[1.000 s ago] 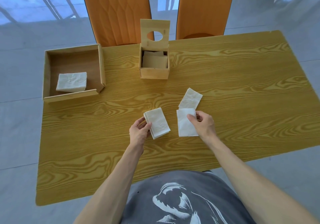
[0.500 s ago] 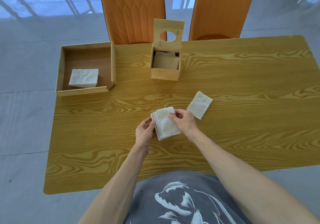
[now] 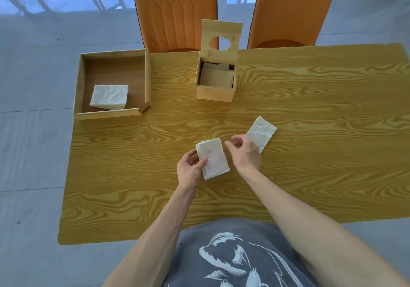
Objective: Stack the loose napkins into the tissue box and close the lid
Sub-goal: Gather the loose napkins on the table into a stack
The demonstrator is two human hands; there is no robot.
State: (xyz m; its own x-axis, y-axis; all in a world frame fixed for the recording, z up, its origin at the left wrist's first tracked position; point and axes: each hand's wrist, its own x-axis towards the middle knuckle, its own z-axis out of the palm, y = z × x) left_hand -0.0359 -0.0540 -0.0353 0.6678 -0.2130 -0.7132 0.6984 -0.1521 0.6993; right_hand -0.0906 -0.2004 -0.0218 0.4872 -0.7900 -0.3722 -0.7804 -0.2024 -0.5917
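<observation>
My left fingers [image 3: 203, 161] pinch the small white napkin stack [image 3: 213, 161]; right fingers [image 3: 230, 142] apart, empty. Loose grip could fan the stack before the open wooden tissue box [image 3: 214, 91] beyond.

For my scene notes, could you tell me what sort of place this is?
Probably a dining area: a wood-grain table, two orange chairs pushed up to it, and a tiled floor.

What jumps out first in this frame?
The left hand pinches a small stack of napkins at the table's centre, with the right hand open just beside it, over one loose napkin. Behind them the tissue box stands with its lid up, and an open wooden tray far left holds more napkins.
</observation>
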